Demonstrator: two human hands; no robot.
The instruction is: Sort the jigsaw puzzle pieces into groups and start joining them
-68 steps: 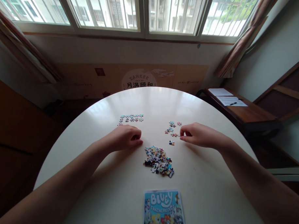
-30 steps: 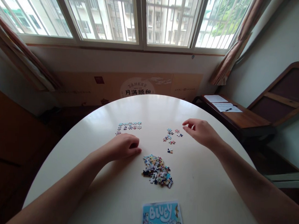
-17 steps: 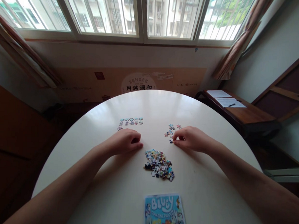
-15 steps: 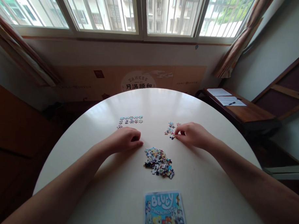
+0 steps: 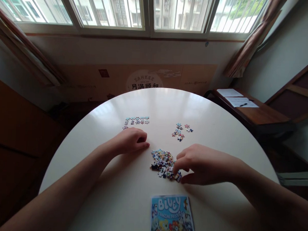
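A heap of small puzzle pieces (image 5: 163, 163) lies mid-table. At its right edge is my right hand (image 5: 196, 164), thumb and fingers apart, fingertips touching the pieces. My left hand (image 5: 133, 140) rests on the table up and left of the heap, its fingers curled in; whether anything is inside them is hidden. Just beyond it, joined pieces (image 5: 137, 118) form a row with shorter parts below, partly covered by the hand. A small loose group of pieces (image 5: 178, 132) lies at the right, beyond my right hand.
A blue Bluey picture card (image 5: 173, 215) lies on the round white table (image 5: 110, 201) near its front. Beyond the right edge stands a wooden side table (image 5: 267, 114) with papers (image 5: 241, 102) and pens. Windows and curtains are behind.
My right hand has moved from the small group down to the heap, and its fingers have spread. A dark piece now lies at the right of that group. The view has shifted slightly.
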